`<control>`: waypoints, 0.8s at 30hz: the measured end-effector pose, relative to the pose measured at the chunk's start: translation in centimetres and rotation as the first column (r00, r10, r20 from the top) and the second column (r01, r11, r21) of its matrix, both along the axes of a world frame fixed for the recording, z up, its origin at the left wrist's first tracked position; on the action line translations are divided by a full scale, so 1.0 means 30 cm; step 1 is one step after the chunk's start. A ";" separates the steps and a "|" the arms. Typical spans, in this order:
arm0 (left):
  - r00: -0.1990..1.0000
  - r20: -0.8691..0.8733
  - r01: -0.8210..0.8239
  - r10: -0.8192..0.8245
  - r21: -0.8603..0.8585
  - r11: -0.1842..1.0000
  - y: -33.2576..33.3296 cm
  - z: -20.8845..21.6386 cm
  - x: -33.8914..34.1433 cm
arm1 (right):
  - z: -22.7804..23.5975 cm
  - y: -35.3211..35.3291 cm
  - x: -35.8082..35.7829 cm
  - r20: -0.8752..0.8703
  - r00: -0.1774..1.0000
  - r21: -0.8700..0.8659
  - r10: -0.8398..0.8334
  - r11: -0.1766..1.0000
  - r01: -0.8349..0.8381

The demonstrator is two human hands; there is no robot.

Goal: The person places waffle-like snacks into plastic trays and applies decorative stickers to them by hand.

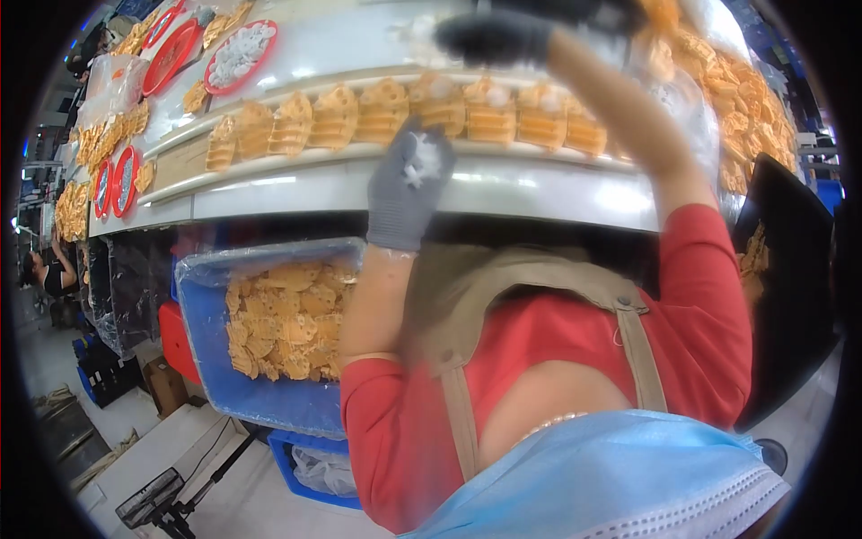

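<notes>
A row of orange molded plastic parts [357, 115] lies along a railed track [310, 160] on the white table. My left hand [395, 202], in a grey glove, is at the track's near rail, below the middle of the row. It is cupped around a small heap of white plastic pieces [422, 162]. My right hand [496, 38], in a dark glove, reaches across the track to its far side. Motion smears its fingers, so what they hold, if anything, is hidden. Some white pieces [422, 40] show blurred beside it.
A red tray [210, 83] of white pieces stands at the far left, near other red trays. Orange parts are piled [759, 112] at the right. Below the table edge sits a blue bin [202, 350] of orange parts. A blurred dark shape [602, 13] is beyond my right hand.
</notes>
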State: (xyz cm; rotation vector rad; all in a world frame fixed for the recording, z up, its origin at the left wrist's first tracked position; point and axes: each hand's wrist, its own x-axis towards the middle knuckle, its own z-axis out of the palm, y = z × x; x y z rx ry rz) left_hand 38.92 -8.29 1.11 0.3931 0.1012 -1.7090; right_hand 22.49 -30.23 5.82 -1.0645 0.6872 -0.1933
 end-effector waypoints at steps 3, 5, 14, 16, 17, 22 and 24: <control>0.995 0.098 -0.028 0.026 0.017 0.999 0.011 0.009 0.075 | 0.034 0.028 0.159 -0.211 0.970 -0.455 0.122 0.866 -0.208; 0.995 0.083 -0.051 0.047 0.040 0.998 0.018 0.027 0.101 | 0.018 -0.002 0.260 -0.299 0.942 -0.330 0.150 0.910 -0.250; 0.997 0.015 -0.068 0.070 -0.086 0.994 0.058 -0.072 0.207 | -0.095 -0.136 0.555 -0.576 0.700 -0.080 0.423 0.822 -0.563; 0.994 0.067 -0.079 0.089 -0.139 0.987 0.070 -0.092 0.242 | 0.063 0.027 0.618 -0.834 0.522 -0.340 0.178 0.579 -0.741; 0.994 -0.043 -0.101 0.097 -0.100 0.990 0.059 -0.098 0.250 | 0.029 0.002 0.622 -0.836 0.521 -0.340 0.174 0.582 -0.739; 0.989 -0.082 -0.128 0.122 -0.077 0.989 0.048 -0.110 0.267 | -0.088 -0.109 0.624 -0.867 0.406 -0.153 0.290 0.620 -0.769; 0.984 0.086 -0.141 0.157 -0.168 0.976 0.064 -0.129 0.283 | -0.028 -0.050 0.665 -0.910 0.298 -0.191 0.287 0.349 -0.917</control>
